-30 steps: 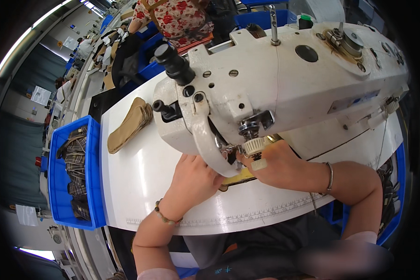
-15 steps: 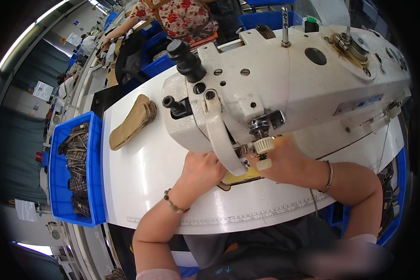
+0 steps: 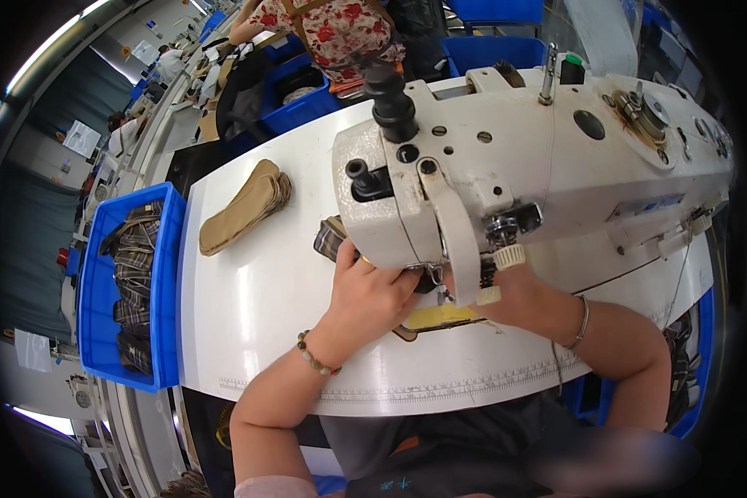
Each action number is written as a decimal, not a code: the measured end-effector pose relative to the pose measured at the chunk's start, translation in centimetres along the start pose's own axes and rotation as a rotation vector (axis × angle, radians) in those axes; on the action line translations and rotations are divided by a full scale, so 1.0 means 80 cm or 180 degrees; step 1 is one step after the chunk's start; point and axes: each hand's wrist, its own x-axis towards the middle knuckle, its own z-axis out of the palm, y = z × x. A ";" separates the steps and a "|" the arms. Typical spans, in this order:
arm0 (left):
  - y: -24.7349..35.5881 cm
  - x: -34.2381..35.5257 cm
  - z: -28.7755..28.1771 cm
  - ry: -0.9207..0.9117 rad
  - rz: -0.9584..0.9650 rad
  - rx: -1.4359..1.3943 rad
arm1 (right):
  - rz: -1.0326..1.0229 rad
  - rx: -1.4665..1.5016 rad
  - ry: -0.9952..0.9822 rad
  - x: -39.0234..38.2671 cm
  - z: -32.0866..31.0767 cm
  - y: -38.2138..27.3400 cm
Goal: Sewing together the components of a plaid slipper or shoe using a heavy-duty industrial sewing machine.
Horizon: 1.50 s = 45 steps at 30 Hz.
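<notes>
A white sewing machine (image 3: pixel 465 174) stands on the white table, its head covering part of the work. My left hand (image 3: pixel 372 290) is beside the needle area, fingers bent over a plaid fabric piece (image 3: pixel 330 236) whose end shows beyond them. The fingertips by the needle are partly hidden. To the right of the needle is my right hand (image 3: pixel 519 292), its fingers hidden behind the tension knob and the lever. Between the hands lies a yellow plate (image 3: pixel 441 315) with a brown edge under it.
A stack of tan fabric pieces (image 3: pixel 245 209) lies on the table's left. Beside the table, a blue bin (image 3: pixel 171 332) holds plaid fabric. Another blue bin (image 3: pixel 704 332) is at the right. A person in a floral top (image 3: pixel 340 37) sits across. A printed ruler (image 3: pixel 407 392) runs along the near edge.
The view has shifted, so the machine appears further right. Beyond my left hand, the plaid piece now shows, and the left fingers are more spread over it. My right hand stays by the needle.
</notes>
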 end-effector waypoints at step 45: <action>0.011 0.006 -0.011 -0.0472 0.0508 0.0246 | 0.0397 0.0393 -0.0109 -0.002 -0.022 -0.026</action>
